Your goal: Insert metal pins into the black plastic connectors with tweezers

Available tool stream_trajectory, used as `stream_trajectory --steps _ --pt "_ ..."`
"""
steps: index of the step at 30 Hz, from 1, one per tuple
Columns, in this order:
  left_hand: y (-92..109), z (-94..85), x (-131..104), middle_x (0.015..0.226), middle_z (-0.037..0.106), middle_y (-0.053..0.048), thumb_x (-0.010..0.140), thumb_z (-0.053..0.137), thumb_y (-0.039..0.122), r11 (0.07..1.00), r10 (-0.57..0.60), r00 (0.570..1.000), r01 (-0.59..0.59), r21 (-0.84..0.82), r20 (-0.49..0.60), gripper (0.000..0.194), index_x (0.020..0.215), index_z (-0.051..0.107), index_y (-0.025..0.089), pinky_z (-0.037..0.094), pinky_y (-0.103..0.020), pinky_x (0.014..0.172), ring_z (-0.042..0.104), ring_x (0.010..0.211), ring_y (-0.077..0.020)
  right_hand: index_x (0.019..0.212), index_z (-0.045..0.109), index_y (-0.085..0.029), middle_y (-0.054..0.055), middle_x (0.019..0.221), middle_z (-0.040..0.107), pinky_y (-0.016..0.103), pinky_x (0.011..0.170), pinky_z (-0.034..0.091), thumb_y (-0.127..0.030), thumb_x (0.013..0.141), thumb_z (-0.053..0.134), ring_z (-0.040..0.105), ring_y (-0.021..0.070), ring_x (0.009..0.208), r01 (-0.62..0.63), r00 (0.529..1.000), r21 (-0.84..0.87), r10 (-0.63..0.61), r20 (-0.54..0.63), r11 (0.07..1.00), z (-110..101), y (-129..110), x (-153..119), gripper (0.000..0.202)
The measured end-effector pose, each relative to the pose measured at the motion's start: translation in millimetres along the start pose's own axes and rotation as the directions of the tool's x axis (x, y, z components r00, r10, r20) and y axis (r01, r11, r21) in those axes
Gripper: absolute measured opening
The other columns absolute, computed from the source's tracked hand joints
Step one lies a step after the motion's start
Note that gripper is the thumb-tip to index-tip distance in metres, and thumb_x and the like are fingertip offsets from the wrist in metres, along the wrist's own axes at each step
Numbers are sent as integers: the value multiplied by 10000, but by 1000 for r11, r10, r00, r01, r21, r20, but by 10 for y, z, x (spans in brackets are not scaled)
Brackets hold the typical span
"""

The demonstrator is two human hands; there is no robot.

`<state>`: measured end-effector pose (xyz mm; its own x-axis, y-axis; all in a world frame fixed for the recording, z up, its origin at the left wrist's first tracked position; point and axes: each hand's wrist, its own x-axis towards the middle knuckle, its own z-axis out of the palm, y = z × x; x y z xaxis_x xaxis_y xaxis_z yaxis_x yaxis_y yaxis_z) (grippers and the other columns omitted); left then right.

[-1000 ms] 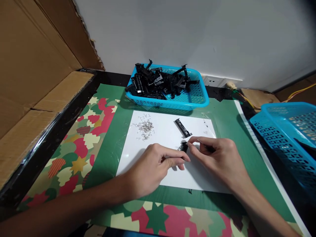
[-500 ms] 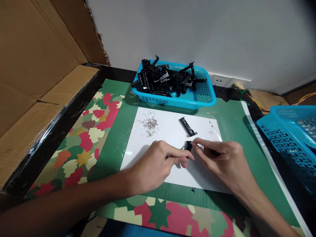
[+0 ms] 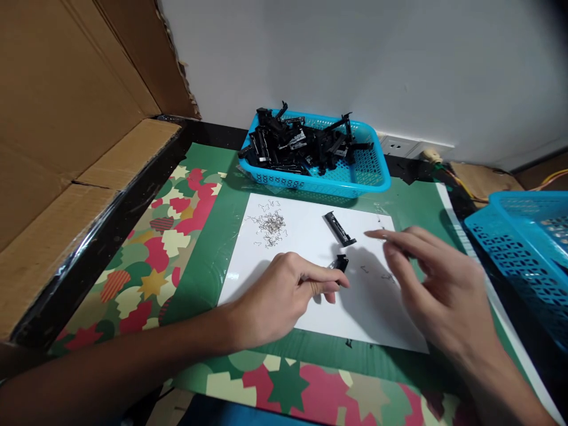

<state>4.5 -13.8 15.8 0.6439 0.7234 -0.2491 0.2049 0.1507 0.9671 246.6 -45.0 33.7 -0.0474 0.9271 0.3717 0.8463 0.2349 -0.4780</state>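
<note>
Near the middle of the white sheet [image 3: 248,266], my left hand [image 3: 293,293] is closed, thumb and fingers pinching a black plastic part [image 3: 341,262]. Only the part's upper end shows; the fingers cover the rest. My right hand [image 3: 437,284] hovers over the sheet's right side, apart from that part. Its index finger is stretched out and its thumb sits apart below, with nothing visible between them. Small bent wire pieces [image 3: 364,269] lie on the paper left of the right hand. Just beyond the held part rests a second, longer black plastic part [image 3: 339,229].
A pile of small wire pieces [image 3: 271,225] covers the sheet's left side. Behind stands a blue basket [image 3: 310,183] heaped with black plastic parts [image 3: 293,142]. Another blue basket [image 3: 510,248] is at the right. Cardboard [image 3: 66,118] rises on the left; wall sockets [image 3: 396,145] are behind.
My right hand has left the black part and moved right, its fingers parting. Wire pieces that it covered now show on the sheet. My left hand keeps its hold in place.
</note>
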Motion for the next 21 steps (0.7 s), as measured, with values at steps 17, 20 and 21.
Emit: stream_trajectory --steps 17,20,21 --pt "-86 13 -12 921 831 -59 932 526 60 997 57 998 -58 51 27 433 1176 861 186 604 -289 871 770 910 -177 925 874 -262 60 963 852 437 803 716 -453 942 810 817 266 820 -355 932 397 351 84 847 131 -52 -47 203" --pt "-90 14 -7 927 836 -62 928 531 71 997 48 998 -49 55 27 425 1165 864 186 615 -302 884 773 905 -185 936 877 -268 60 963 852 463 828 718 -448 940 815 819 278 839 -352 934 381 347 84 855 139 -40 -49 191" --pt "-90 13 -5 928 837 -61 926 530 71 997 45 999 -46 57 27 427 1164 865 189 618 -307 889 774 909 -188 943 877 -265 62 961 852 468 829 719 -445 939 818 821 282 839 -349 935 377 345 80 858 140 -38 -51 189"
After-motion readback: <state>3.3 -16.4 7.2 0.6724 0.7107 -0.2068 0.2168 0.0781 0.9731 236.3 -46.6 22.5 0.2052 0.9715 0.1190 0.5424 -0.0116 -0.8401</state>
